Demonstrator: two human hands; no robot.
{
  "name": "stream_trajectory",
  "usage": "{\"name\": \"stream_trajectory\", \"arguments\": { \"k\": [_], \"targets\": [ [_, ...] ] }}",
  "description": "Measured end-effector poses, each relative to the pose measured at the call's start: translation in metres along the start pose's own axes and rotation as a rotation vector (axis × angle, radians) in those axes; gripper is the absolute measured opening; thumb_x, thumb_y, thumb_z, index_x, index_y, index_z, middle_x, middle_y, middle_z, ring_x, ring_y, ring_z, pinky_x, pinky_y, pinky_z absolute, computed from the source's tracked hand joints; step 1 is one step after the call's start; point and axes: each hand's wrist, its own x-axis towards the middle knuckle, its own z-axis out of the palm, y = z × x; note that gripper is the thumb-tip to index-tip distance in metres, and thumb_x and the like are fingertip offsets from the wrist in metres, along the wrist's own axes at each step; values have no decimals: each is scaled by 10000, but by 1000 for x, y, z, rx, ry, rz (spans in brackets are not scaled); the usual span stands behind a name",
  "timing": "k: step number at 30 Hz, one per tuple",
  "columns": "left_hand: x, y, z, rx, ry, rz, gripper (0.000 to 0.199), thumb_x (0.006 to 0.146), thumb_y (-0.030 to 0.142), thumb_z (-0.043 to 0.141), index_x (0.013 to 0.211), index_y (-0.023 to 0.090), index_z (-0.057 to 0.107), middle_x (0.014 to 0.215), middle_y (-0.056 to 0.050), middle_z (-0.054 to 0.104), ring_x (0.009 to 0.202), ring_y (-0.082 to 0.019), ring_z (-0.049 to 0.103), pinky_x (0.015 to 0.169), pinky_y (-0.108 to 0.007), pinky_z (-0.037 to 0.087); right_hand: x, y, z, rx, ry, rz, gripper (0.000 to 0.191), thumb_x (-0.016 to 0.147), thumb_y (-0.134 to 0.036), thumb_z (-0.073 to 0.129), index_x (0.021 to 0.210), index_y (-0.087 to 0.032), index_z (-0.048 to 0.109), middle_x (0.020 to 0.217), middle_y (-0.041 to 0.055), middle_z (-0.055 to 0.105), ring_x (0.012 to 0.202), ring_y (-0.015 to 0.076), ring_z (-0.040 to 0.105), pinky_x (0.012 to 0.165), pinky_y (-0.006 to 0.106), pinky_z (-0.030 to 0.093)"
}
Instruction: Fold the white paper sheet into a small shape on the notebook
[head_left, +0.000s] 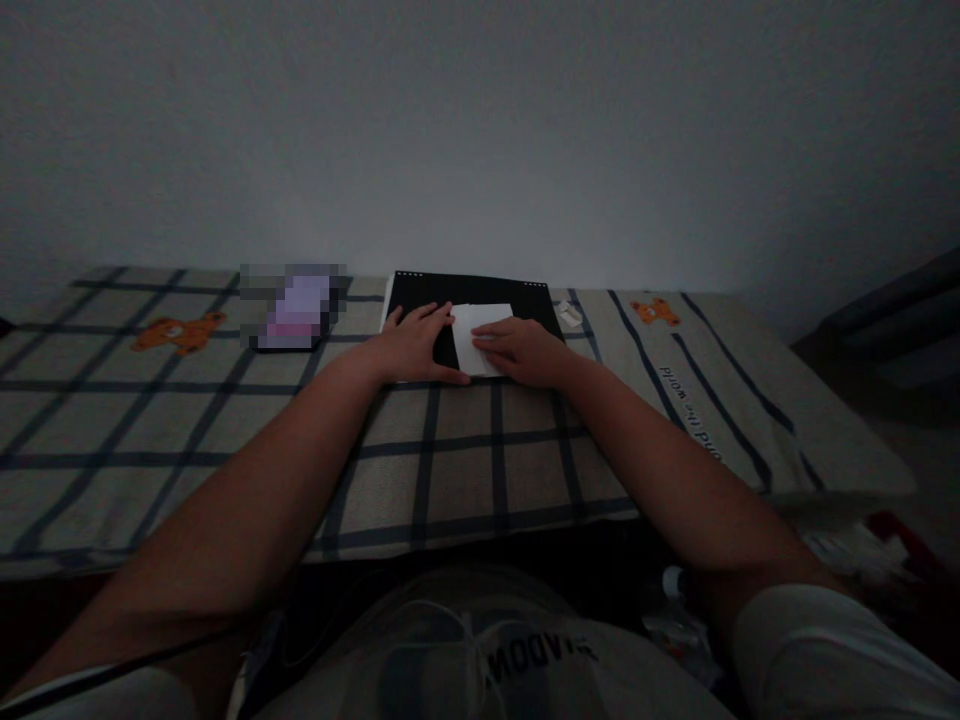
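A small white sheet of paper (466, 345) lies on a black folder or notebook (472, 288) with punched holes along its far edge. My left hand (412, 345) rests on the black cover with its fingers spread, the fingertips and thumb at the paper's left edge. On the right part of the paper lies my right hand (525, 350), palm down, its fingers stretched out and pointing left. Neither hand is gripping anything. White pages show at the left edge of the black cover.
A phone (304, 308), partly pixelated, lies at the left on the checked tablecloth (457, 470). A small whitish crumpled item (570, 314) is just right of the folder. The wall (480, 140) rises behind the table. A capped bottle (675, 583) is below the front edge.
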Motion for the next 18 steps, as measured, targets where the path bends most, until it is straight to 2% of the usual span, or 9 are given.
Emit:
{"name": "stream_trajectory", "arguments": {
  "k": [4, 7, 9, 11, 13, 18],
  "targets": [
    [-2, -2, -4, 3, 41, 58, 1070, 816, 791, 628, 1651, 198, 318, 1737, -155, 239, 1596, -392, 231, 1272, -610, 165, 0, -3, -3, -58, -41, 33, 408, 1039, -305, 495, 1371, -192, 704, 1495, 120, 623, 1285, 324, 580, 1047, 498, 439],
    [-3, 1, -9, -21, 103, 137, 969, 884, 744, 573, 1636, 175, 350, 1726, -148, 279, 1581, -355, 287, 1274, -548, 216, 0, -5, -4, -68, -37, 34, 408, 1041, -323, 499, 1355, -176, 715, 1450, 149, 639, 1223, 324, 578, 1032, 492, 427],
    [-2, 4, -10, -26, 137, 207, 863, 931, 692, 535, 1595, 152, 427, 1694, -144, 360, 1554, -324, 352, 1267, -487, 263, 1, -6, -3, -63, -22, 40, 400, 1046, -330, 492, 1333, -182, 728, 1407, 157, 652, 1182, 317, 572, 1006, 478, 431],
    [1, 7, -8, -26, 153, 267, 668, 1021, 584, 418, 1510, 147, 547, 1618, -127, 493, 1504, -277, 439, 1254, -432, 301, 1, -6, -2, -53, -3, 44, 388, 1050, -327, 484, 1313, -197, 738, 1366, 154, 662, 1151, 306, 569, 993, 468, 434],
    [5, 7, -3, -24, 158, 302, 569, 1073, 449, 301, 1439, 151, 620, 1545, -108, 581, 1456, -235, 501, 1237, -394, 331, 1, -6, -1, -44, 8, 43, 380, 1051, -316, 483, 1305, -197, 740, 1346, 153, 664, 1158, 298, 568, 1003, 461, 433],
    [9, 2, 4, -9, 124, 265, 547, 1051, 393, 373, 1493, 138, 570, 1583, -107, 541, 1467, -246, 485, 1228, -415, 348, 1, -2, 0, -42, 10, 67, 385, 1050, -332, 481, 1302, -207, 744, 1380, 146, 657, 1251, 321, 566, 1038, 494, 442]
  ]
}}
